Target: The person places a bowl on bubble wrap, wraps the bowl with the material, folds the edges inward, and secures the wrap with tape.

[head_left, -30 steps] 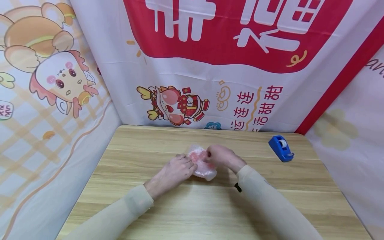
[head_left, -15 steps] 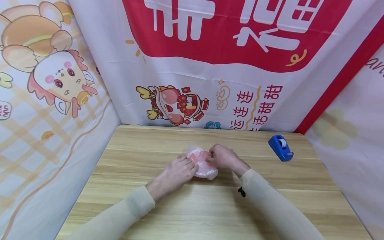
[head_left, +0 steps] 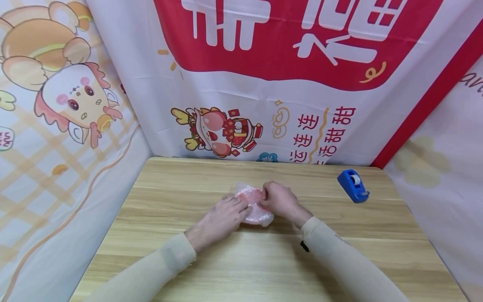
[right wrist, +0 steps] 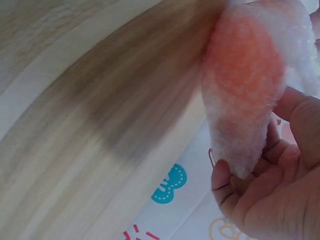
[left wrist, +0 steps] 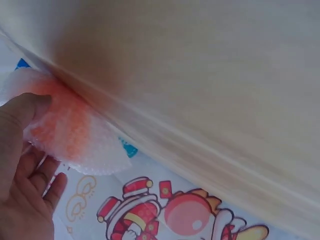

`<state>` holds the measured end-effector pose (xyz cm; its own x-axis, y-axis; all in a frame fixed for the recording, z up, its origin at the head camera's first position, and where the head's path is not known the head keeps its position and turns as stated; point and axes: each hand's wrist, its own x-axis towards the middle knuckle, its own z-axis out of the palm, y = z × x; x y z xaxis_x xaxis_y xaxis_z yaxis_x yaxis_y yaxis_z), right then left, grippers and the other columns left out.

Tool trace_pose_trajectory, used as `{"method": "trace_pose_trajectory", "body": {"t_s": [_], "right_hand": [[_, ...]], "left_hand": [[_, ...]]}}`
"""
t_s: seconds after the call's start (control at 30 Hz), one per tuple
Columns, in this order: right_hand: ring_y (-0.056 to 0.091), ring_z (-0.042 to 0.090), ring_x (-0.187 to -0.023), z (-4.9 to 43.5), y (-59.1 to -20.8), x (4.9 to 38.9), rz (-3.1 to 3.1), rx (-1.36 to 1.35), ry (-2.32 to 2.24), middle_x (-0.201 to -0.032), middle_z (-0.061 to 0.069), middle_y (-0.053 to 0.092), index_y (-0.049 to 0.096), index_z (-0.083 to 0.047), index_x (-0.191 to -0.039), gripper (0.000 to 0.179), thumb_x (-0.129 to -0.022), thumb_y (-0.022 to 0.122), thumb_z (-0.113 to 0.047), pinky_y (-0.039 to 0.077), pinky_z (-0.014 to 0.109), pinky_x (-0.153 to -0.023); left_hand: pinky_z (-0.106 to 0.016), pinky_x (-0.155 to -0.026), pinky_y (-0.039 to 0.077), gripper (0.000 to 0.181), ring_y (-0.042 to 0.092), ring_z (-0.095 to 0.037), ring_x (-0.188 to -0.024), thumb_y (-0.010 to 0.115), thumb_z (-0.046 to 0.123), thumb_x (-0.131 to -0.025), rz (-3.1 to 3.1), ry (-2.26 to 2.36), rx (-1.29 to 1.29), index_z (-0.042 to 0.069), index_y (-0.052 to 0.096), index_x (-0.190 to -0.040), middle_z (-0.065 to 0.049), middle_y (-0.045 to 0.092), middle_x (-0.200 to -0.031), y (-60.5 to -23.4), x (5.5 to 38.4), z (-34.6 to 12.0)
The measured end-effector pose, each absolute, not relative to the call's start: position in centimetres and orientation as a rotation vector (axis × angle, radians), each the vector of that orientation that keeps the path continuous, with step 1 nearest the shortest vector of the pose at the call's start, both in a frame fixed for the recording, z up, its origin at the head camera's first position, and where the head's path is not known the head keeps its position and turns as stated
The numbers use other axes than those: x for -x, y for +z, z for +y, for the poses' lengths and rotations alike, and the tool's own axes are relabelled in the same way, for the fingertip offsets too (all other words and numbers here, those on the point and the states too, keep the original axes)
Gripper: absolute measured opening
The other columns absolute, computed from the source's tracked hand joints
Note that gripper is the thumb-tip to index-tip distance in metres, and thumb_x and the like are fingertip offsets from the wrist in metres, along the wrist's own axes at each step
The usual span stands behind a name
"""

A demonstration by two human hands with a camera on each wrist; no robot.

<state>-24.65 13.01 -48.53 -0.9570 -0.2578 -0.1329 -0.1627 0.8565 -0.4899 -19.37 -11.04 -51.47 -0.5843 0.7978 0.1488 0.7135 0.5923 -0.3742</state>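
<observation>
A crumpled bundle of clear bubble wrap (head_left: 257, 214) sits mid-table, with something orange-red (right wrist: 245, 65) showing through it. What that inner thing is, the layers do not let me tell. My left hand (head_left: 222, 216) grips the bundle's left side; in the left wrist view its thumb (left wrist: 37, 106) lies over the wrap (left wrist: 107, 152) and other fingers are partly behind it. On the right side my right hand (head_left: 284, 202) holds the wrap between thumb and curled fingers, which the right wrist view shows around its narrow, whitish end (right wrist: 235, 150).
A blue tape dispenser (head_left: 353, 187) stands at the back right of the wooden table (head_left: 249, 268). Printed cloth hangs (head_left: 320, 75) along the back and both sides. A small black piece (head_left: 305, 246) shows at my right sleeve.
Both hands stay on the bundle with small shifts. My right hand first moves slightly right, and the fold of wrap between the hands changes shape.
</observation>
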Motion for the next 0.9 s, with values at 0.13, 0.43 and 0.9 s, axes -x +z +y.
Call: {"method": "trace_pose_trajectory", "body": {"t_s": [0.13, 0.43, 0.9], "right_hand": [[0.065, 0.021, -0.085, 13.3, -48.9, 24.8, 2.813, 0.312, -0.806, -0.097, 0.004, 0.069, 0.064, -0.015, -0.103, 0.028, -0.100, 0.092, -0.012, 0.059, 0.032, -0.073], [0.075, 0.026, -0.103, 14.3, -48.5, 25.2, 2.689, 0.314, -0.970, -0.119, 0.014, 0.078, 0.063, -0.009, -0.130, 0.024, -0.112, 0.079, -0.015, 0.071, 0.040, -0.088], [0.077, 0.021, -0.106, 16.2, -48.0, 25.3, 2.601, 0.346, -0.954, -0.120, 0.013, 0.084, 0.080, -0.002, -0.127, 0.023, -0.117, 0.072, -0.020, 0.070, 0.037, -0.094]], "left_hand": [[-0.049, -0.134, 0.056, 0.050, 0.072, -0.022, -0.149, 0.081, 0.022, -0.112, -2.566, 0.331, 1.287, 0.021, 0.071, -0.160, 0.001, 0.078, -0.158, -51.4, 19.6, -11.5], [-0.049, -0.134, 0.057, 0.033, 0.079, -0.018, -0.137, 0.085, 0.013, -0.106, -2.606, 0.243, 1.342, 0.025, 0.082, -0.137, 0.005, 0.088, -0.136, -50.6, 20.1, -11.6], [-0.044, -0.137, 0.054, 0.042, 0.073, -0.019, -0.149, 0.079, 0.012, -0.112, -2.648, 0.329, 1.346, 0.021, 0.075, -0.153, 0.002, 0.082, -0.151, -49.5, 19.5, -10.4]]}}
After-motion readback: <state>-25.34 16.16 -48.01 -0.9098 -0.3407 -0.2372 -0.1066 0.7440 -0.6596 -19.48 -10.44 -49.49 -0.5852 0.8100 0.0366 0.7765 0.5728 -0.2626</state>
